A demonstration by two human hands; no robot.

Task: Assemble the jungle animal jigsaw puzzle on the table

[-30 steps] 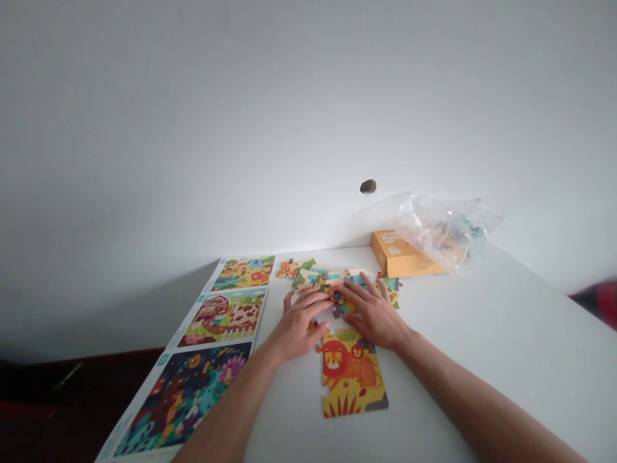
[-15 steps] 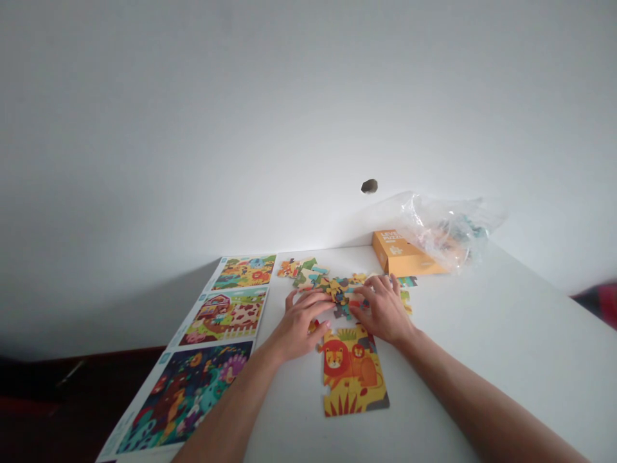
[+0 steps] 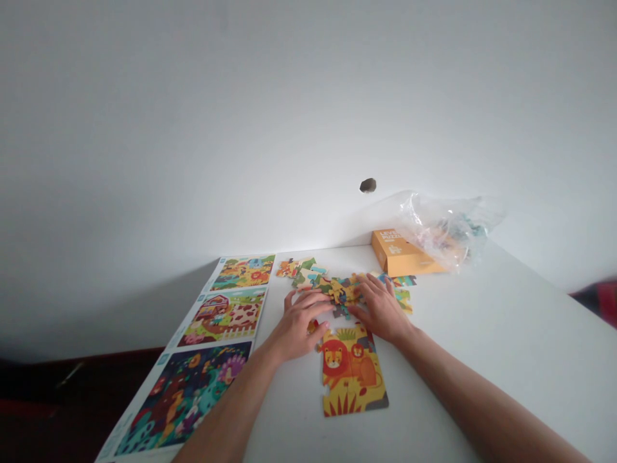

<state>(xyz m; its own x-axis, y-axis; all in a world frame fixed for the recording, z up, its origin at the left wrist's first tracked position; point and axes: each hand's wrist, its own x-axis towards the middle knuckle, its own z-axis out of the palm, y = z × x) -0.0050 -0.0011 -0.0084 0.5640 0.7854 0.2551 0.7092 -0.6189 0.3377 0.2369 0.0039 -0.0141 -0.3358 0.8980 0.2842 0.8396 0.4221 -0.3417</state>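
while the left hand (image 3: 301,325) lay beside knobbed, multicoloured cardboard puzzle pieces (image 3: 340,290), thumb and fingers apart, the right hand (image 3: 382,313) touched them, its fingers' grip impossible to tell.

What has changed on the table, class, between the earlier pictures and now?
The right hand has shifted a little to the right, its spread fingers drawn in over the loose puzzle pieces. Pieces at its right side slid right too, and yellow ones now show between the hands. Whether it grips one cannot be told. The left hand, joined lion section, orange puzzle box and plastic bag stayed put.
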